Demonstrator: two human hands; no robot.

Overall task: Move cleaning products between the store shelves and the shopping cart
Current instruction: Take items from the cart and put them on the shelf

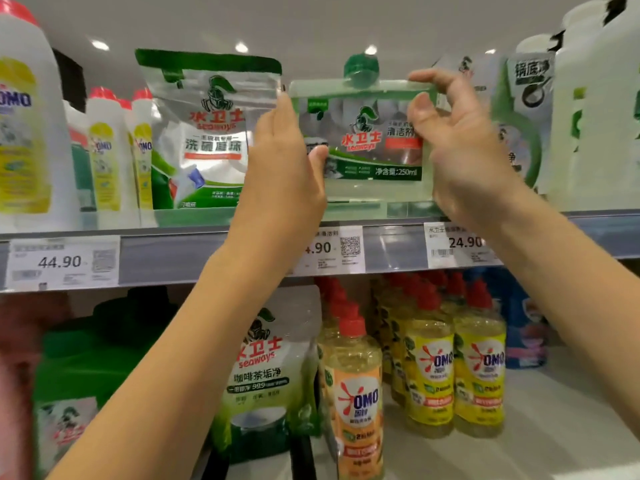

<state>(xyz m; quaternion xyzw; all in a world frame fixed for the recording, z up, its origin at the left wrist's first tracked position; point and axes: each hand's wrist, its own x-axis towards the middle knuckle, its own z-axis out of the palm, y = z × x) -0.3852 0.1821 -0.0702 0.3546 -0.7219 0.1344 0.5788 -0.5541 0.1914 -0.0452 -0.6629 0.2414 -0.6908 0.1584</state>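
A flat clear-green Seaways cleaner bottle with a green cap and a 250 ml label stands upright at the front of the upper shelf. My left hand grips its left edge, thumb on the front label. My right hand holds the right side, with the fingertips pinching the top right corner. The bottle's base sits at the shelf's clear front lip; whether it touches the shelf board is hidden. No shopping cart is in view.
A silver-green Seaways pouch stands just left of the bottle. White OMO bottles fill the far left and tall white bottles the right. On the lower shelf stand another pouch and several yellow OMO bottles.
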